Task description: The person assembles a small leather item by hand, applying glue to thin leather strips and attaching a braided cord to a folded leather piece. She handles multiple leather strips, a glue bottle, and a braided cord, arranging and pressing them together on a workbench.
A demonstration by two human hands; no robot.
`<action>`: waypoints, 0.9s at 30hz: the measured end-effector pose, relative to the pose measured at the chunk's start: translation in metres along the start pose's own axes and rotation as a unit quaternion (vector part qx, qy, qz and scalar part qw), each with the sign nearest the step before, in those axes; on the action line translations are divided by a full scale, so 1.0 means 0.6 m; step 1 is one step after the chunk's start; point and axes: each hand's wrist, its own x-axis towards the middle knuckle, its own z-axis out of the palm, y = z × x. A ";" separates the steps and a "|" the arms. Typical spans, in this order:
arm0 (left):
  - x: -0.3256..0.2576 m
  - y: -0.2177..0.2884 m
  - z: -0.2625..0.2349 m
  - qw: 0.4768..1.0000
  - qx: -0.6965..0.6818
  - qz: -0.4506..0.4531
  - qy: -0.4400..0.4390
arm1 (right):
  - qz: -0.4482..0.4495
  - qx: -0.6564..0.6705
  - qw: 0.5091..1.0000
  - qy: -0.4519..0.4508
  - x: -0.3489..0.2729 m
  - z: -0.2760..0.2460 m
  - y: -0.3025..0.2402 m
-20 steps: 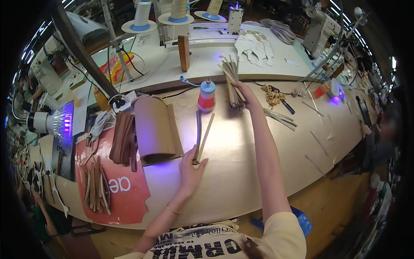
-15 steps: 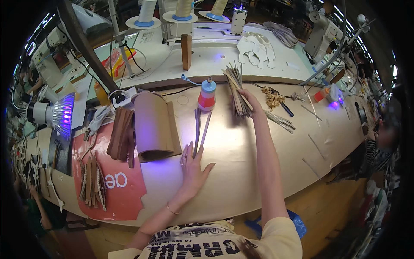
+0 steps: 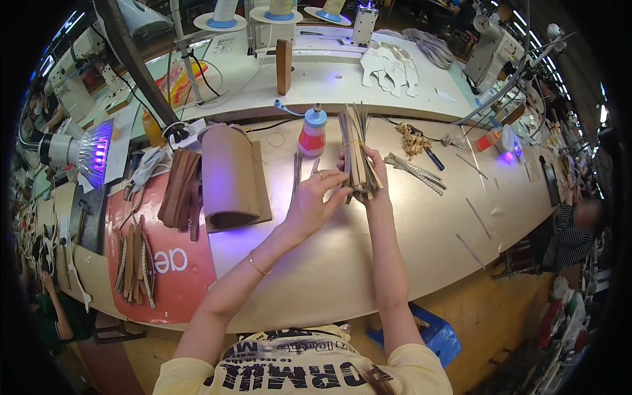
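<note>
A bundle of thin leather strips (image 3: 356,155) in beige, brown and grey stands fairly upright over the table, with a thin band round its middle. My right hand (image 3: 373,181) is closed round its lower part from the right. From the left, my left hand (image 3: 313,201) meets the bundle's lower end, its fingers bent and thumb and fingertips at the strips; whether it pinches a single one is too small to tell. Beside that hand lie a dark strip (image 3: 297,174) and a paler one (image 3: 315,165), partly hidden behind the fingers. Just beyond stands a red-and-clear bottle with a blue cap (image 3: 313,131).
To the left are a rolled brown sheet (image 3: 230,174), a stack of brown strips (image 3: 179,191), a red sheet (image 3: 164,224) bearing more strips (image 3: 135,263), and a lit lamp (image 3: 95,155). Rightward lie braided strips (image 3: 416,174), curled scraps (image 3: 413,140) and a dark-handled tool (image 3: 434,158).
My right hand has brought the bundle nearer and turned it more upright. My left hand has left the loose strips on the table and moved up and right to the bundle.
</note>
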 end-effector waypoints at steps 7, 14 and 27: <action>-0.016 -0.009 0.005 0.982 -0.093 -0.160 0.026 | -0.017 -0.019 1.000 0.012 -0.010 0.005 0.008; -0.029 -0.011 0.035 0.994 -0.002 -0.108 0.000 | -0.039 -0.192 0.977 0.088 -0.025 -0.001 0.006; -0.027 -0.013 0.045 0.974 -0.088 -0.204 -0.034 | -0.094 -0.277 0.950 0.108 -0.036 0.006 0.006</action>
